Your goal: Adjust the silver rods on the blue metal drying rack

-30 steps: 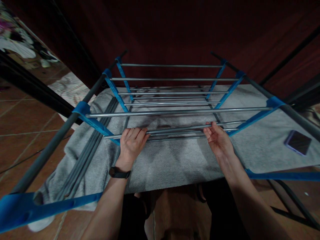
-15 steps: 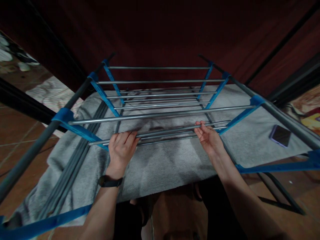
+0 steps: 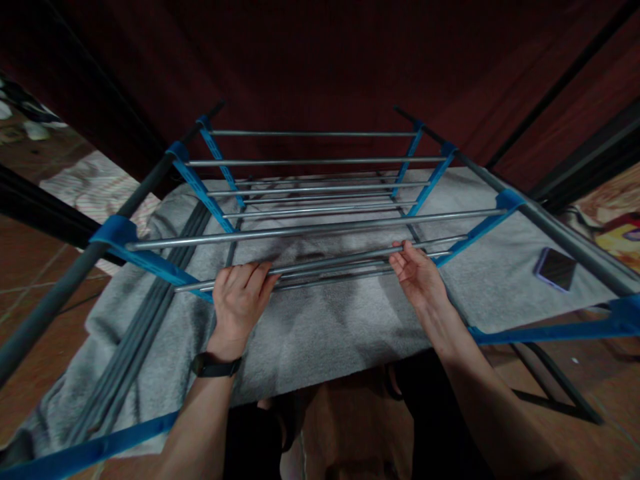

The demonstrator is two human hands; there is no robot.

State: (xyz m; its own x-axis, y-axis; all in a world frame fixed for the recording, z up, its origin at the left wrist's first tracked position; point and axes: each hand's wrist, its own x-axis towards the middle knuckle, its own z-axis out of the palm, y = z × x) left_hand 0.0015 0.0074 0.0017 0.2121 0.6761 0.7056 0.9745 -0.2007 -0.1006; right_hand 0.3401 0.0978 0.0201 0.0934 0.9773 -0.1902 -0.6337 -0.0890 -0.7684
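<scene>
A metal rod runs slightly aslant between both hands, its left end lower than its right. My left hand is wrapped over its left part from above, a dark watch on the wrist. My right hand pinches it towards the right, palm turned up, thumb and fingertips closed on it. Both rod ends lie by the blue plastic brackets of a rack. Other rods of the lower level pass just beneath and behind it. Above the hands, an upper crossbar spans the rack from side to side.
A grey blanket lies under the rack. Several loose grey tubes rest on it at left. A phone lies at right. Dark side poles flank the work, and a dark red panel stands behind.
The view has shifted slightly, so the rack sits a little farther left. Both hands keep their hold on the rod, with scarcely any movement along it.
</scene>
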